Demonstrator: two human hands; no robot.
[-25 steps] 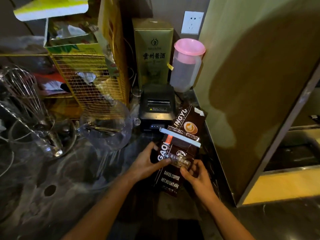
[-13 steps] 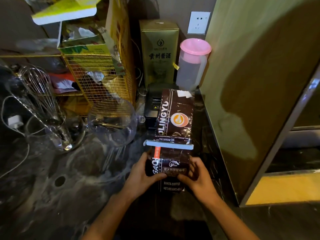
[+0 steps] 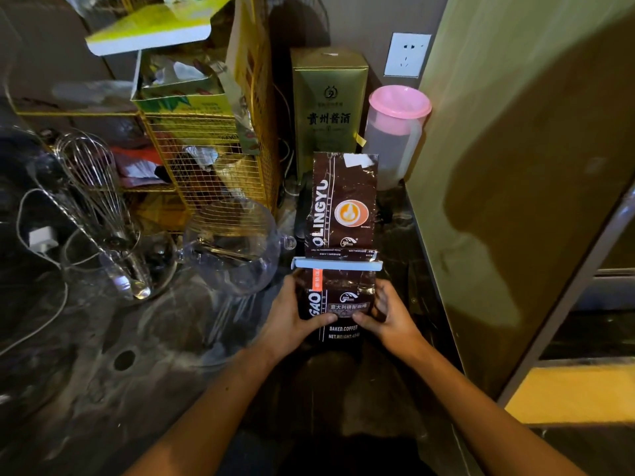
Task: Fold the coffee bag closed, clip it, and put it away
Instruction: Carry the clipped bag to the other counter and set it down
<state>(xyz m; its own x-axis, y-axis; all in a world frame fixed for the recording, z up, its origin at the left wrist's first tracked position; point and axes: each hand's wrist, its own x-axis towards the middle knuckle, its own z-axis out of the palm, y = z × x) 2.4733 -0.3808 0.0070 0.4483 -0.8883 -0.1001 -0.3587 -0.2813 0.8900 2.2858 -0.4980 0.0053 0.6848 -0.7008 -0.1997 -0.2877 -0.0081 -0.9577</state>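
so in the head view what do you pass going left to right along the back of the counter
whisk → yellow wire basket → gold liquor box → pink-lidded jug → wooden cabinet side

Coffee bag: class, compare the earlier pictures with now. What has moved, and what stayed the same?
The coffee bag swung from a rightward tilt to upright. Both hands, left hand and right hand, kept their grip on its lower half; nothing was released. The clip stayed clamped across the bag.
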